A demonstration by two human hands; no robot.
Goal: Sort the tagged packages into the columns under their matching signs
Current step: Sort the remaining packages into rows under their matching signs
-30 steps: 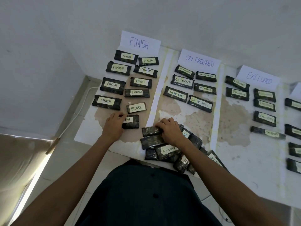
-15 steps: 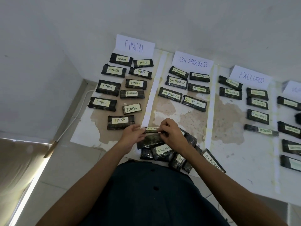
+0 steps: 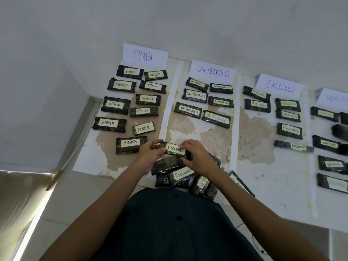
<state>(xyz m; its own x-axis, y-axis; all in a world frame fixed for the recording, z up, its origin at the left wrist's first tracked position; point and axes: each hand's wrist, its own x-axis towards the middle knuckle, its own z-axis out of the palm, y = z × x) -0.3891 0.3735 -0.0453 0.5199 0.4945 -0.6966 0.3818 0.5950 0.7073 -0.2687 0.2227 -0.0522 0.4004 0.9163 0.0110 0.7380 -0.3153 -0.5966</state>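
Right over the pile [image 3: 180,176], holding one pack [image 3: 174,148] up in both hands, tag facing up and reading EXCLUDED. Pinching its left end with the left hand [image 3: 150,154]: thumb on top, fingers curled underneath. Gripping its right end with the right hand [image 3: 197,157], fingers curled over the far edge and covering the tail of the tag. Sitting just above the pile's top pack; hard to say whether touching it or clear of it.

Down in the pile itself, dark packs heaped at the near edge of the table [image 3: 263,185], one more EXCLUDED tag face up, an ON PROGRESS tag on the pile's right flank.

Beyond the pile and off to its left, under the FINISH sign [image 3: 145,55], ten FINISH packs [image 3: 114,104] in two loose columns, the nearest just up-left of the pile. Straight beyond the pile, under the ON PROGRESS sign [image 3: 212,71], six ON PROGRESS packs [image 3: 188,110] in pairs. Beyond the pile and to its right, under the EXCLUDED sign [image 3: 280,86], six EXCLUDED packs [image 3: 290,129], well apart from the pile. Farther right of the pile again, a fourth sign [image 3: 333,97], too blurred to read, with more packs [image 3: 331,163] below it.
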